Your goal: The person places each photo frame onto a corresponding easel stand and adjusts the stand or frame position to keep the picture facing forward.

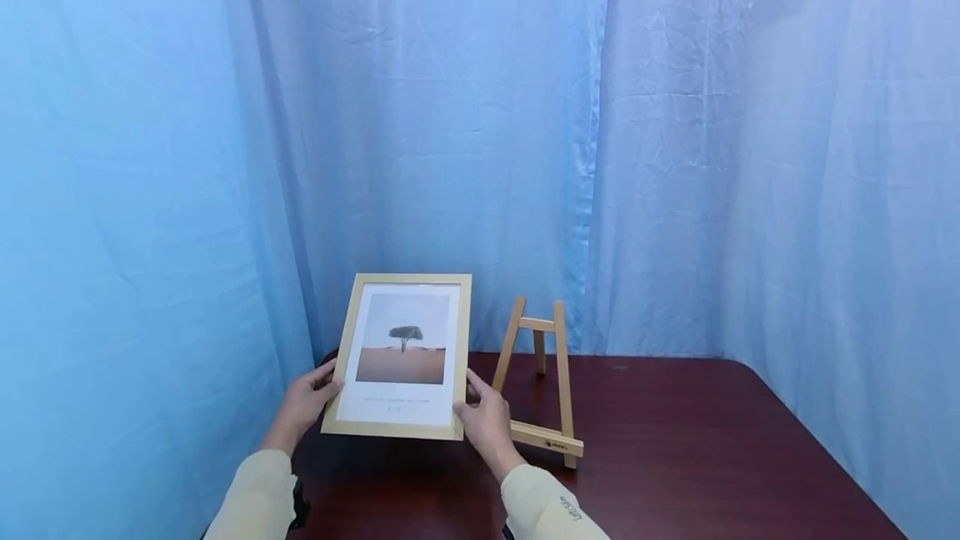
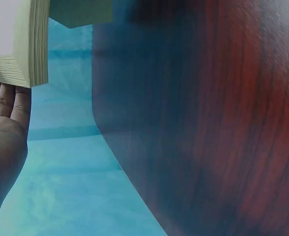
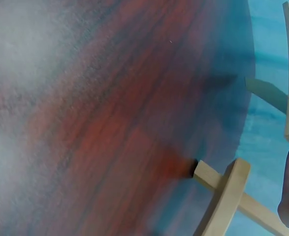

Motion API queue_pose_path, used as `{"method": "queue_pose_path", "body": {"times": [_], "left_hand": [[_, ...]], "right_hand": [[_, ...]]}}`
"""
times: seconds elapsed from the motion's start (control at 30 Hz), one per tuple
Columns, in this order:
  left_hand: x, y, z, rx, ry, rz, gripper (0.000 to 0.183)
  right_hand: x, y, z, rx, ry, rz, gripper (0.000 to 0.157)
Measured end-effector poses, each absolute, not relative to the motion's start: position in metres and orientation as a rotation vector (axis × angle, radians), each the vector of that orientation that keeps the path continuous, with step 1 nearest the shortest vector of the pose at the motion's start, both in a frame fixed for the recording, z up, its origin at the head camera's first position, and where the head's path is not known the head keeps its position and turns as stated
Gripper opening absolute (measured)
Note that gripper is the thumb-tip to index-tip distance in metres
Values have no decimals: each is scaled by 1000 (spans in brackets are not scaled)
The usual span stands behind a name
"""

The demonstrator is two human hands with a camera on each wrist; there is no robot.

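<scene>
"Any writing on the picture frame (image 1: 402, 362)?"

"Small lines beneath its printed tree (image 1: 405, 332), too fine to read. It has pale wood edges and a white border, and you have it tilted above the surface (image 1: 690, 440), left of the easel (image 1: 563, 373)."

"And the hands?"

"Your left hand (image 1: 303, 400) and right hand (image 1: 486, 422) pinch its opposite sides, thumbs in front."

"Other lettering?"

"A dark logo on the easel's ledge (image 1: 543, 437) and letters on your right sleeve (image 1: 546, 500), neither clearly legible."

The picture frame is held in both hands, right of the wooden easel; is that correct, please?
Not quite: the head view shows the picture frame to the left of the wooden easel; the left hand and right hand do hold it.
</scene>
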State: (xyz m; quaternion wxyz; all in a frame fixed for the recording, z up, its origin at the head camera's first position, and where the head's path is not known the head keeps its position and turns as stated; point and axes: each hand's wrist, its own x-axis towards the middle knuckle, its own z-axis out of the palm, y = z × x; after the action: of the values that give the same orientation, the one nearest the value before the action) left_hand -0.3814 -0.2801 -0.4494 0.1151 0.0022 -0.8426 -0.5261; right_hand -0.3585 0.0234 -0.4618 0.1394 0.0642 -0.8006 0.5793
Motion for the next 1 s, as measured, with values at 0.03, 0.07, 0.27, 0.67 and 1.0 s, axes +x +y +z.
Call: {"method": "queue_pose_path", "body": {"times": [0.03,0.07,0.27,0.67,1.0], "left_hand": [[-382,-280,-448,1,-2464,-1546,51],[-383,-279,-447,-5,-2459,-1550,51],[-387,-277,-441,-49,-2429,-1565,51],[-389,-266,-428,-109,-2361,-1606,51],[-394,-257,-419,-124,-2283,-1672,52]], "right_hand": [[-359,24,-460,190,-2310,1684,56],[-359,25,-459,189,-2311,1693,57],[-362,30,-450,182,-2297,1702,58],[-363,43,-435,237,-2276,1645,59],[-368,54,-426,255,-2256,1619,62]]}}
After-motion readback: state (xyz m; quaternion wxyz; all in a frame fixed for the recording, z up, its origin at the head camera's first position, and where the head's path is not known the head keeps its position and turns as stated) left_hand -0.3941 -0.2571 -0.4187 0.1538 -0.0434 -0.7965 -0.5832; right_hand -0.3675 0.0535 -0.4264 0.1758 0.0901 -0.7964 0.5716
